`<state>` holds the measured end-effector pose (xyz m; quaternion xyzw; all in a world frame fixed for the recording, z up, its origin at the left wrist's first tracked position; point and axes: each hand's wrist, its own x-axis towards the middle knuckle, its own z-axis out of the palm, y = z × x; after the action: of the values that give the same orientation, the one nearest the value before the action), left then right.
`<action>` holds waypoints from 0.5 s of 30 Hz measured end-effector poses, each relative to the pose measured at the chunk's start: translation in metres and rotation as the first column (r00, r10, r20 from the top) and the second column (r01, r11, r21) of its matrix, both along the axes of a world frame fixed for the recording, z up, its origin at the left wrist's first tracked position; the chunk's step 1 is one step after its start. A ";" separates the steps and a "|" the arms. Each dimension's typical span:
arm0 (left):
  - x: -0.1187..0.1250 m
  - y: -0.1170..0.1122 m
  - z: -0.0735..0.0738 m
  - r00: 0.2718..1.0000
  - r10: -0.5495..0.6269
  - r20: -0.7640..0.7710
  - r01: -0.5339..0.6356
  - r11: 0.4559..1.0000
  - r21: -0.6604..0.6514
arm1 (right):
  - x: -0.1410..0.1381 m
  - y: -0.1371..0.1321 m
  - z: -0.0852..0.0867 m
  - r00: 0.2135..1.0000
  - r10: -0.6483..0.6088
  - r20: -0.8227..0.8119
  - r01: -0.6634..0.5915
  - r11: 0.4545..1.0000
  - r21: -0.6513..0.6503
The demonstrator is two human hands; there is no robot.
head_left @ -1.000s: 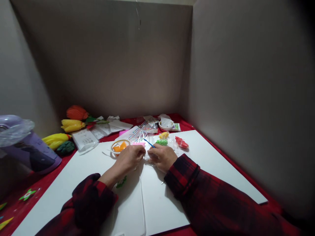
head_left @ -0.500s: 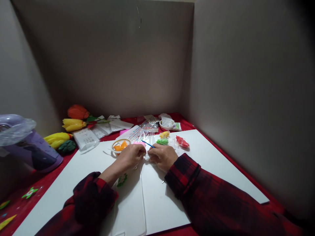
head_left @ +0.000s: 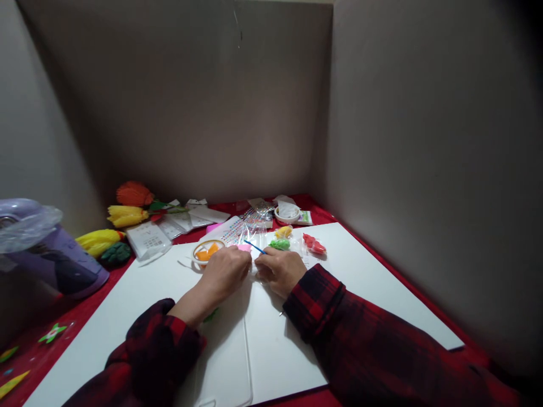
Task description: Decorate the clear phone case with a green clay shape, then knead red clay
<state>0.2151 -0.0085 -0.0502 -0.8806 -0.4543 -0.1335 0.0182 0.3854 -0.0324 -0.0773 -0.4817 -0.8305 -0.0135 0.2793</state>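
Over the middle of a white board (head_left: 365, 282), my two hands are close together. My right hand (head_left: 283, 271) is closed round a thin blue stick-like tool (head_left: 255, 247), which slants up to the left from its fingers. My left hand (head_left: 227, 268) is closed, its fingertips pinched beside the right hand; whatever is in them is hidden. Just beyond the fingers lie a pink lump (head_left: 243, 247) and clear plastic wrap (head_left: 252, 233). Packets of green (head_left: 280, 244), yellow (head_left: 283, 232) and red (head_left: 314, 244) soft material lie past my right hand.
A round tub (head_left: 222, 245) with orange pieces stands behind my left hand. Below lies a flat clear plastic case (head_left: 224, 362). A purple bucket (head_left: 80, 265) stands at left near artificial flowers (head_left: 134, 193). Sticker sheets (head_left: 233, 230) lie at the back. Grey panels (head_left: 190, 102) enclose the table.
My left hand has turned slightly, its back now more upward, and its forearm covers more of the small green piece beneath. The right hand and blue tool stay nearly still.
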 end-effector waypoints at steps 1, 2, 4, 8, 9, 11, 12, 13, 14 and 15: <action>0.000 0.000 0.000 1.000 -0.010 0.008 0.010 1.000 0.005 | 0.000 0.000 0.001 1.000 -0.006 0.006 0.006 1.000 -0.001; 0.000 -0.001 0.000 1.000 -0.018 0.020 0.018 1.000 0.006 | -0.001 -0.001 0.002 1.000 -0.012 0.012 0.012 1.000 -0.002; -0.001 -0.002 0.003 0.998 -0.024 0.060 0.025 1.000 -0.002 | -0.001 -0.001 0.003 1.000 -0.022 0.021 0.022 1.000 -0.006; -0.004 -0.003 0.015 0.980 0.026 0.196 -0.012 0.997 -0.072 | -0.002 -0.002 0.003 0.999 -0.039 0.032 0.039 0.999 -0.011; -0.005 -0.003 0.018 0.970 0.043 0.239 -0.016 0.994 -0.110 | -0.002 -0.002 0.002 0.998 -0.043 0.034 0.044 0.999 -0.010; -0.007 -0.004 0.024 0.944 0.064 0.325 0.009 0.976 -0.219 | -0.001 -0.001 0.002 0.998 -0.052 0.039 0.053 0.999 -0.005; -0.009 -0.004 0.026 0.929 0.070 0.363 0.037 0.960 -0.278 | -0.001 -0.001 0.001 0.998 -0.057 0.041 0.057 0.998 0.000; -0.010 -0.005 0.026 0.918 0.071 0.391 0.066 0.943 -0.327 | -0.001 -0.001 0.001 0.997 -0.062 0.042 0.062 0.998 0.004; -0.011 -0.006 0.026 0.902 0.078 0.425 0.099 0.920 -0.380 | 0.000 -0.001 0.001 0.997 -0.068 0.043 0.068 0.998 0.010; -0.012 -0.007 0.025 0.875 0.098 0.473 0.139 0.887 -0.441 | 0.000 0.000 0.001 0.996 -0.075 0.043 0.075 0.997 0.016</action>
<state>0.2029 -0.0154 -0.0247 -0.8026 -0.4531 -0.2371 -0.3072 0.3852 -0.0327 -0.0765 -0.5102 -0.8176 -0.0403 0.2638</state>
